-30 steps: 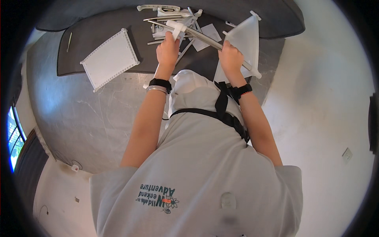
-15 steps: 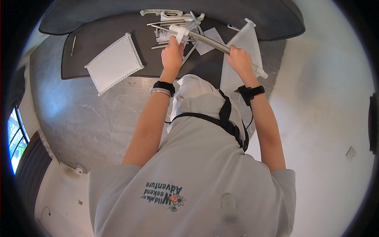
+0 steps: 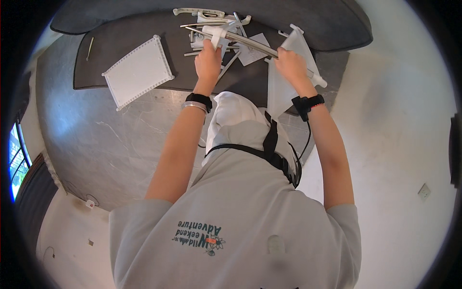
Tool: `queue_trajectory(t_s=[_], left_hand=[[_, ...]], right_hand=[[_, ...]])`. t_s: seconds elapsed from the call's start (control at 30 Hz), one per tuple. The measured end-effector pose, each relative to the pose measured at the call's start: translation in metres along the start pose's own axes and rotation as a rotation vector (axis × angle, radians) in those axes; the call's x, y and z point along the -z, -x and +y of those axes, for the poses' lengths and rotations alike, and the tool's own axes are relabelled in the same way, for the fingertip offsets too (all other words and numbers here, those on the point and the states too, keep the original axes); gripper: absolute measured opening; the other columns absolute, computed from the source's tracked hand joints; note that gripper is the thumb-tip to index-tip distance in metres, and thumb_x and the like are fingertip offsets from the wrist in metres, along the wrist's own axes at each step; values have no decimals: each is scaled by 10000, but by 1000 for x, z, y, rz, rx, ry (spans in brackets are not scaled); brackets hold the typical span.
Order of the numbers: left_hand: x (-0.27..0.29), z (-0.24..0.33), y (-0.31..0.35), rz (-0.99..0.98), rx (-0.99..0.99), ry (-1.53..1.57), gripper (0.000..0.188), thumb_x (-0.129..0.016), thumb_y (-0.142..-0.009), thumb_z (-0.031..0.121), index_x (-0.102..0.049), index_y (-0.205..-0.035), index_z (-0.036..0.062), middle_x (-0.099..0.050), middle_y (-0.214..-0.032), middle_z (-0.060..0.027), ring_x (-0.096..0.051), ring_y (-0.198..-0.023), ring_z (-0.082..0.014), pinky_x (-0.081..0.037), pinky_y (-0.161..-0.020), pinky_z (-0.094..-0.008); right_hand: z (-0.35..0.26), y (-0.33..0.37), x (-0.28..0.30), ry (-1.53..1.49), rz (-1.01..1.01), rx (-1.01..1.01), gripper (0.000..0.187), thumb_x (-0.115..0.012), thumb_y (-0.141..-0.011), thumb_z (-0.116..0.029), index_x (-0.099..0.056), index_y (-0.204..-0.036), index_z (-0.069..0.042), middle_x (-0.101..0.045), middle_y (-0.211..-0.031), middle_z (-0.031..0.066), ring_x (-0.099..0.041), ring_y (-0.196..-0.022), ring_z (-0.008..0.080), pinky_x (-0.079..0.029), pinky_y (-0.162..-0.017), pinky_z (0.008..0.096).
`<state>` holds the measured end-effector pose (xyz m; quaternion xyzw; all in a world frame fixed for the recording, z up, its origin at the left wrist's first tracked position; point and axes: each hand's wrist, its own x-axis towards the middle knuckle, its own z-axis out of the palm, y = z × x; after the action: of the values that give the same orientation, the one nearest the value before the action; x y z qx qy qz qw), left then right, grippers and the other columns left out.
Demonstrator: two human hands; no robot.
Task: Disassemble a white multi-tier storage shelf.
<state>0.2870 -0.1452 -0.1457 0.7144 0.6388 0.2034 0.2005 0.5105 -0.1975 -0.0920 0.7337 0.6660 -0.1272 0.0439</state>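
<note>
My left hand (image 3: 208, 66) is closed round the lower part of a white plastic fitting (image 3: 214, 33). A silvery metal tube (image 3: 252, 44) runs from that fitting toward the right and slants down. My right hand (image 3: 291, 65) grips the tube farther along, fingers wrapped round it. Beyond this hand, a white end piece (image 3: 318, 81) shows at the lower right. Behind my hands a pile of metal rods and white plastic parts (image 3: 211, 18) lies on the dark seat, partly hidden by the fitting and tube.
The dark grey sofa seat (image 3: 126, 45) stretches in front of me. A white rectangular panel (image 3: 138, 73) rests at its left edge, and another white panel (image 3: 284, 91) stands under my right hand. Sheets of paper (image 3: 253, 50) lie mid-seat. A thin stick-like tool (image 3: 90, 48) lies far left.
Both hands have shifted slightly, keeping the fitting and tube between them. The fitting and tube have moved a little up and left in the view.
</note>
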Motion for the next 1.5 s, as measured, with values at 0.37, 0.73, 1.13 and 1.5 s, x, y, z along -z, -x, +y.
queue_trajectory(t_s=[0.37,0.73,1.13,1.5], left_hand=[[-8,12,25,21,16,-2,235,-597,-793,189,-421,-851,45,-605,-669,-187,-595,-600,-380,-489,-527,-462],[3,7,13,-31,37,-50,236,-602,-787,193,-425,-862,56,-609,-683,-178,-599,-609,-368,-494,-531,-453],[-5,10,1,-34,42,18,244,-586,-798,181,-388,-873,61,-611,-700,-169,-598,-629,-378,-483,-537,-468],[-14,12,-6,-16,-3,-53,260,-584,-794,199,-379,-897,78,-618,-701,-153,-610,-632,-355,-497,-537,-452]], right_hand=[[25,16,-3,-146,-15,91,208,-570,-775,-244,-571,-773,-36,-595,-658,198,-595,-633,368,-476,-584,438],[-44,-59,10,-647,-447,216,385,-661,-732,-367,-543,-686,-3,-529,-571,48,-513,-497,145,-421,-465,288],[-73,-98,0,-480,-498,58,350,-583,-699,-326,-607,-778,13,-605,-694,161,-605,-624,284,-480,-572,368],[-86,-71,16,-282,-258,-118,333,-559,-780,-311,-647,-931,-28,-638,-911,210,-610,-885,366,-488,-763,434]])
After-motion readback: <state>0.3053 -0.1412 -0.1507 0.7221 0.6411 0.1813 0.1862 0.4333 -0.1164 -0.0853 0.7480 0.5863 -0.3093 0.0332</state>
